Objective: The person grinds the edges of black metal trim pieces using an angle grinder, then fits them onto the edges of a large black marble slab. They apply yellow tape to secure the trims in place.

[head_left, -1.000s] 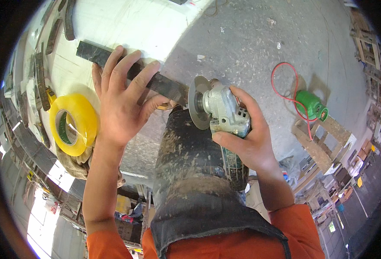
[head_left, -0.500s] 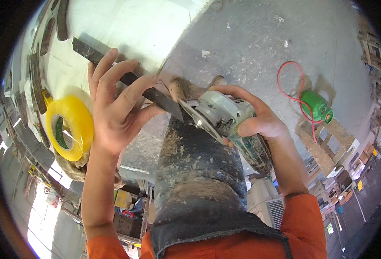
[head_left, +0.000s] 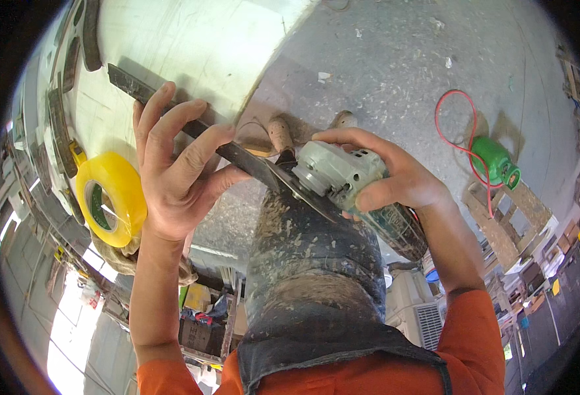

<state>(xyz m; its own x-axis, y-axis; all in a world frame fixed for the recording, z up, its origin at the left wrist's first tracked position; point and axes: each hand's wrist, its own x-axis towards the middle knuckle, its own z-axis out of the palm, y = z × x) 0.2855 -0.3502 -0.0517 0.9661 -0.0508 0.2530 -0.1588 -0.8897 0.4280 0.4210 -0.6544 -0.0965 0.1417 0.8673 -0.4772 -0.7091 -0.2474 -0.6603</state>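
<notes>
My left hand (head_left: 175, 168) grips a dark, flat strip (head_left: 249, 163) that slants from the pale tabletop toward the middle of the view. Its fingers wrap over the strip, with the thumb beneath. In my right hand (head_left: 398, 181) is an angle grinder (head_left: 329, 168), its body tilted down to the right. The grinder's thin disc (head_left: 313, 201) meets the strip's near end, or very nearly; exact contact is hard to make out. Both tools are above my dirt-spattered dark apron (head_left: 316, 243).
A yellow tape roll (head_left: 132, 197) sits beside my left wrist on the pale table (head_left: 217, 39). Curved dark pieces (head_left: 59, 131) line the table's far left. On the floor at right, a green gas cylinder (head_left: 492, 160) with a red hose (head_left: 438, 118) stands by a wooden frame (head_left: 500, 240).
The grinder has turned slightly, and its disc now looks darker and narrower against the strip's end. The strip stays in my left hand. The whole view has shifted a little.
</notes>
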